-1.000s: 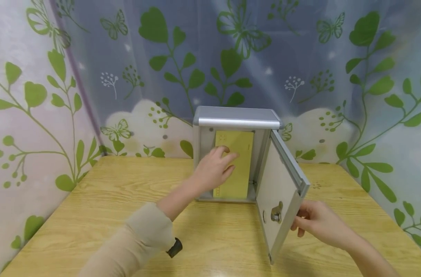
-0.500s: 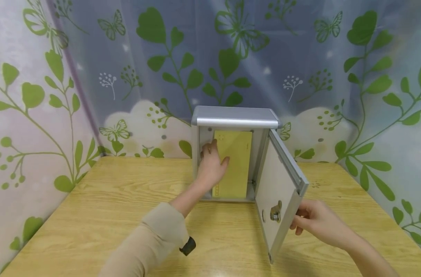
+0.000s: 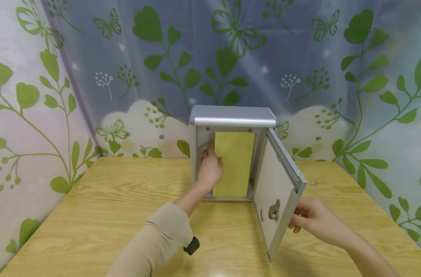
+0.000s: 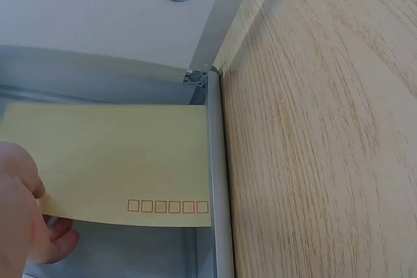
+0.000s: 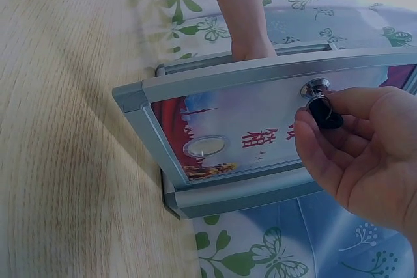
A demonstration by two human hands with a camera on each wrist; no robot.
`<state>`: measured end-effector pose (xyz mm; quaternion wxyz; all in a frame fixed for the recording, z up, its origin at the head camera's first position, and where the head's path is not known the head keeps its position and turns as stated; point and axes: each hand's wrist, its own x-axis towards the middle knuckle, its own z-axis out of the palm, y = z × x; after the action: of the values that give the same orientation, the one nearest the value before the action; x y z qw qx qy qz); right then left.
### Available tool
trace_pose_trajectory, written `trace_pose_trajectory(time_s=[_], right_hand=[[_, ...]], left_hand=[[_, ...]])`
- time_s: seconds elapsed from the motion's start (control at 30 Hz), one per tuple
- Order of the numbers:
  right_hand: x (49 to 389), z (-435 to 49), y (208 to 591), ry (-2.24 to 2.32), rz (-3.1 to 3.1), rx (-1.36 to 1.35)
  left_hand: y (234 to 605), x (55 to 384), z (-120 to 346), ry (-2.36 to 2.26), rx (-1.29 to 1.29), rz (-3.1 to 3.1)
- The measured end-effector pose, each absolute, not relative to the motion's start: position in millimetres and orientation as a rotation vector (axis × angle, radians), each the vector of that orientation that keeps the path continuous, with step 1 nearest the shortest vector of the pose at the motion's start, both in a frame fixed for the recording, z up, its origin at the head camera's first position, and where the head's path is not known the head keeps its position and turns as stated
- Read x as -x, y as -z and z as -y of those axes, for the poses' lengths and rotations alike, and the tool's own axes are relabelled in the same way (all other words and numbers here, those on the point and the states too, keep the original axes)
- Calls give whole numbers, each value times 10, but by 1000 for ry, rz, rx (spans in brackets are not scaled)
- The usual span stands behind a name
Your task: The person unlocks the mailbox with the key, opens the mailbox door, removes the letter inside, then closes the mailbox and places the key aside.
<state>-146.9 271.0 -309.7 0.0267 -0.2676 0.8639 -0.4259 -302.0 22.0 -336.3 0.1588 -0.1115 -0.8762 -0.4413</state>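
A yellow envelope (image 3: 236, 161) stands upright inside a silver metal box (image 3: 234, 112) that looks like a mailbox. My left hand (image 3: 210, 169) reaches in and pinches the envelope's left edge; in the left wrist view the thumb lies on its front and fingers show behind it. The box's hinged door (image 3: 276, 181) stands swung out to the right. On its outer face my right hand (image 5: 371, 154) pinches a black-headed key (image 5: 324, 114) at the round lock (image 5: 315, 87). The latch (image 3: 274, 210) shows on the door's inner side.
The box stands on a wood-grain table (image 3: 127, 192), near its back edge. Behind hangs a leaf-patterned curtain (image 3: 182, 46). The door juts forward over the table, between both arms. A round window (image 5: 206, 146) sits low in the door.
My left hand has moved from in front of the envelope to its left edge and now grips it. The envelope's top has shifted slightly right within the box. My right hand stays at the door.
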Motion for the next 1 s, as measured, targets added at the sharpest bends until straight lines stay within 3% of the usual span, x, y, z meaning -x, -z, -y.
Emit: trace_pose_trajectory(time_s=[1.0], right_hand=[[1465,-2711,3106,1291,-2698,802]], left_hand=[[2884,2757,99,1343,762,2273]])
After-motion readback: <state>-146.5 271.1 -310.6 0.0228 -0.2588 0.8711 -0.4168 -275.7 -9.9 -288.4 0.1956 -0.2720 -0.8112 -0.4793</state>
